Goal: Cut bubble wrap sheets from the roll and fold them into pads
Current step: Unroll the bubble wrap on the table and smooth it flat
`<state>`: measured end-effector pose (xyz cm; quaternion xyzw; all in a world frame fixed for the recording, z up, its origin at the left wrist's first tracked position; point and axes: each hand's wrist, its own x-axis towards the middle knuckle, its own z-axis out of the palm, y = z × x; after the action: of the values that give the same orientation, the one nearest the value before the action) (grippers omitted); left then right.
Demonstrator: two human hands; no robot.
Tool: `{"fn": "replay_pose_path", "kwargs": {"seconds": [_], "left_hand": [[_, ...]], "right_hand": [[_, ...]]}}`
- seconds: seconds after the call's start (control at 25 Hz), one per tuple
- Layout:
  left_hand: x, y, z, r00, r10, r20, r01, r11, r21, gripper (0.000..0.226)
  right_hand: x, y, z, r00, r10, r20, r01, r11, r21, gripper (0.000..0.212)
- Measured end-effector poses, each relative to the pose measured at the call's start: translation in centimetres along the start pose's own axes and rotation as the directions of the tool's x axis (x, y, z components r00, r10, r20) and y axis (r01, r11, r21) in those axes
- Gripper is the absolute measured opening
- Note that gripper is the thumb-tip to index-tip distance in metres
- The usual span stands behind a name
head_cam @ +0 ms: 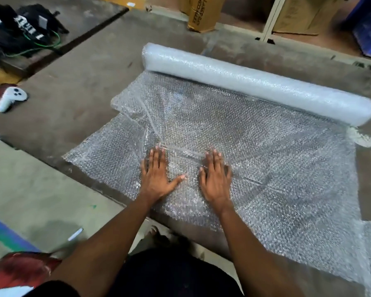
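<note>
A long roll of bubble wrap (259,82) lies across the concrete floor at the far side. An unrolled bubble wrap sheet (276,163) spreads from it toward me, creased and doubled over at its left side. My left hand (156,174) lies flat on the sheet with fingers straight and thumb spread. My right hand (215,176) presses flat beside it, a little to the right. Both hands rest just below a crease line in the sheet. Neither hand holds anything.
A white handheld controller (11,98) lies on the floor at left. A heap of black gear with a green cable (24,28) sits far left. Cardboard boxes (204,13) and a rack leg (270,20) stand behind the roll. A white marker-like object (75,234) lies near my left arm.
</note>
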<state>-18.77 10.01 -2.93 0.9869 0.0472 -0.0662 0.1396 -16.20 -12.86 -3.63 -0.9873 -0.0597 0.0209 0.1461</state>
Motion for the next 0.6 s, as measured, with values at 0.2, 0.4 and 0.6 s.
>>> {"fn": "replay_pose_path", "kwargs": {"seconds": [0.2, 0.4, 0.6], "left_hand": [[-2.4, -1.4, 0.4, 0.99, -0.112, -0.08, 0.109, 0.993, -0.048, 0.103], [-3.8, -2.9, 0.2, 0.984, -0.178, 0.011, 0.178, 0.981, -0.077, 0.113], [-3.9, -5.2, -0.8, 0.984, -0.159, 0.075, 0.16, 0.987, -0.01, 0.124]], "right_hand": [[-3.7, -0.4, 0.1, 0.996, 0.086, 0.023, -0.086, 0.996, -0.018, 0.07], [-7.8, -0.4, -0.5, 0.944, 0.33, -0.022, -0.33, 0.944, -0.02, 0.08], [-12.3, 0.8, 0.6, 0.893, 0.448, -0.041, -0.448, 0.894, 0.025, 0.076]]}}
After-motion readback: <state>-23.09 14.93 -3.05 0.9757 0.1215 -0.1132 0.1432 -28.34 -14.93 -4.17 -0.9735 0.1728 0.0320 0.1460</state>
